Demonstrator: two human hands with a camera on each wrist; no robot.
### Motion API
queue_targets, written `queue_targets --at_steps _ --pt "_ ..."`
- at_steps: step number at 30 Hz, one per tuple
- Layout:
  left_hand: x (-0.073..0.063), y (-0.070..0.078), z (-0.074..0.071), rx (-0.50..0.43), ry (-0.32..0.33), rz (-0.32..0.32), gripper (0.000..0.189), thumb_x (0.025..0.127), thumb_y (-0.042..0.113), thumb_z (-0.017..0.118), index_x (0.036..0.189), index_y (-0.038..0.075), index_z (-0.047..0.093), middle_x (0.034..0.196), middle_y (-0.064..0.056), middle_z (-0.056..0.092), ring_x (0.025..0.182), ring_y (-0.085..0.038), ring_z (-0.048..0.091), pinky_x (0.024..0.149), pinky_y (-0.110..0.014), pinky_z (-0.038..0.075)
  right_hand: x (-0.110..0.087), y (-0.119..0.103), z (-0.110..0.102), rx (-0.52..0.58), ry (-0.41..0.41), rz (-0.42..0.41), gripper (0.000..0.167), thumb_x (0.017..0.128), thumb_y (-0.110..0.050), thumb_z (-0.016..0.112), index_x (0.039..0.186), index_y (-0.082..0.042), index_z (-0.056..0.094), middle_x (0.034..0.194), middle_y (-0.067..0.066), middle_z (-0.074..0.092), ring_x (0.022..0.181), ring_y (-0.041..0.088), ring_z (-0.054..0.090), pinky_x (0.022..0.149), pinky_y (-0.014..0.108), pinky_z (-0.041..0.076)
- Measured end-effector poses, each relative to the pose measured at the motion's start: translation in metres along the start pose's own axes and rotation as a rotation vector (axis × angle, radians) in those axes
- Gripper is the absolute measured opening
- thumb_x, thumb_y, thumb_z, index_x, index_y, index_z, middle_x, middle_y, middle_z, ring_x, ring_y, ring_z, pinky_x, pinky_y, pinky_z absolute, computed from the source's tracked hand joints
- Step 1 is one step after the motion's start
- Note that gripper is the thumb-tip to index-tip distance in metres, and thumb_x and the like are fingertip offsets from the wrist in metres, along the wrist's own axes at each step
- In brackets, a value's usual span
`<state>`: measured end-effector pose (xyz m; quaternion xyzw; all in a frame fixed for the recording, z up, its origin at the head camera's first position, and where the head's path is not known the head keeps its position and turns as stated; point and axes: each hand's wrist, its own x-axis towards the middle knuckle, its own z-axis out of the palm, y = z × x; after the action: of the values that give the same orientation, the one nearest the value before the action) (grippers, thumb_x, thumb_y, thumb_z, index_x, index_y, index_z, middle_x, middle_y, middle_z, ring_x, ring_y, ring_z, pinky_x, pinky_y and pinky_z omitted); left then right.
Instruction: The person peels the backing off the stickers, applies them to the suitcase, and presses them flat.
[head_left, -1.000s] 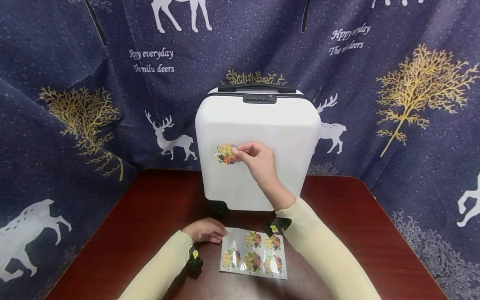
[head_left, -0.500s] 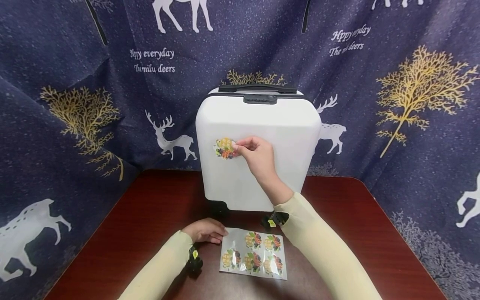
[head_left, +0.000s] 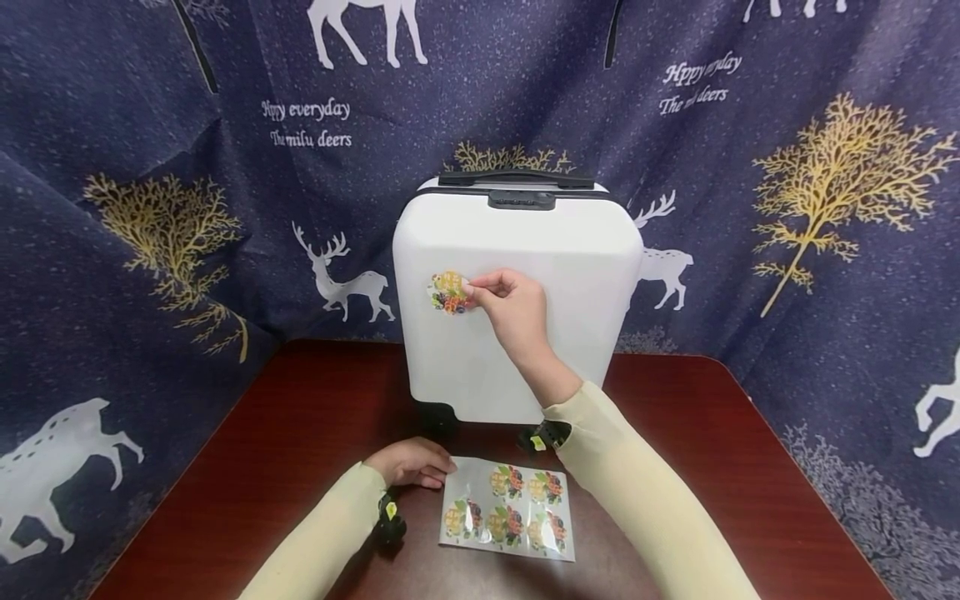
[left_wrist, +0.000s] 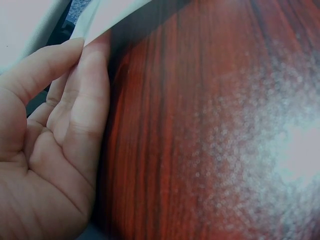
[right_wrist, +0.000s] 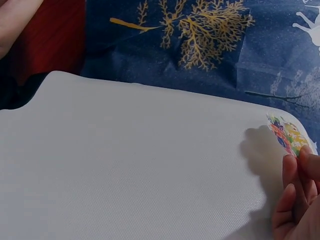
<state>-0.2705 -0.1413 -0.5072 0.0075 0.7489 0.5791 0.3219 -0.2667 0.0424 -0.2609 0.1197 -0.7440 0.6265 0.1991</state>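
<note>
Right hand (head_left: 519, 315) pinches one round fruit-print sticker (head_left: 448, 292); left hand (head_left: 410, 462), I confirm by wrist view alone, pinches white five-sticker sheet (head_left: 472, 479).

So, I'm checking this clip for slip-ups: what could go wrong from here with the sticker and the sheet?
The right hand pinches the sticker by one edge, so the free side might land crooked or crease on the white suitcase. The sticker could also cling to that hand on letting go. The left hand pinches a corner of the sticker sheet, so moving it might drag or bend the sheet.
</note>
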Motion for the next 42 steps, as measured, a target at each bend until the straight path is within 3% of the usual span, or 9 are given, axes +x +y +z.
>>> queue_targets --at_steps 9,16,23,31,42 --pt "0.0 -0.001 0.001 0.006 0.007 0.0 0.019 0.091 0.006 0.071 0.106 -0.005 0.066 0.086 -0.004 0.066 0.073 -0.01 0.065 0.073 -0.025 0.061 -0.002 0.0 0.004 -0.065 0.037 -0.072 0.009 0.089 -0.006 0.077 0.094 0.002 0.077 0.09 0.02 0.078 0.066 0.0 0.066 0.062 0.017 0.046" --pt "-0.002 0.002 0.0 0.016 0.003 0.011 0.02 0.091 0.006 0.071 0.106 -0.006 0.066 0.086 -0.004 0.066 0.073 -0.01 0.066 0.074 -0.026 0.062 -0.001 0.002 0.008 -0.05 0.077 -0.101 0.01 0.088 -0.007 0.078 0.093 0.002 0.078 0.087 0.02 0.078 0.065 -0.002 0.065 0.062 0.016 0.047" --pt "0.0 -0.001 0.0 0.012 0.002 0.009 0.02 0.091 0.005 0.07 0.106 -0.006 0.065 0.085 -0.003 0.066 0.072 -0.009 0.065 0.073 -0.025 0.062 -0.003 0.006 0.012 -0.113 0.11 -0.17 0.013 0.089 -0.009 0.078 0.095 0.002 0.078 0.088 0.019 0.079 0.078 0.03 0.075 0.062 0.013 0.047" --pt "0.001 0.0 0.0 0.015 -0.002 0.008 0.021 0.091 0.005 0.071 0.107 -0.006 0.066 0.086 -0.003 0.066 0.073 -0.01 0.065 0.073 -0.025 0.062 -0.006 0.007 0.014 -0.231 0.143 -0.282 0.011 0.09 -0.009 0.077 0.092 0.002 0.077 0.088 0.017 0.079 0.077 0.027 0.076 0.062 0.015 0.049" --pt "0.0 0.0 0.0 0.018 0.006 0.007 0.02 0.09 0.006 0.071 0.106 -0.006 0.066 0.085 -0.003 0.065 0.071 -0.01 0.064 0.071 -0.024 0.061 -0.006 0.009 0.016 -0.308 0.19 -0.341 0.011 0.09 -0.011 0.078 0.089 0.001 0.077 0.085 0.015 0.078 0.074 0.026 0.074 0.063 0.029 0.057"
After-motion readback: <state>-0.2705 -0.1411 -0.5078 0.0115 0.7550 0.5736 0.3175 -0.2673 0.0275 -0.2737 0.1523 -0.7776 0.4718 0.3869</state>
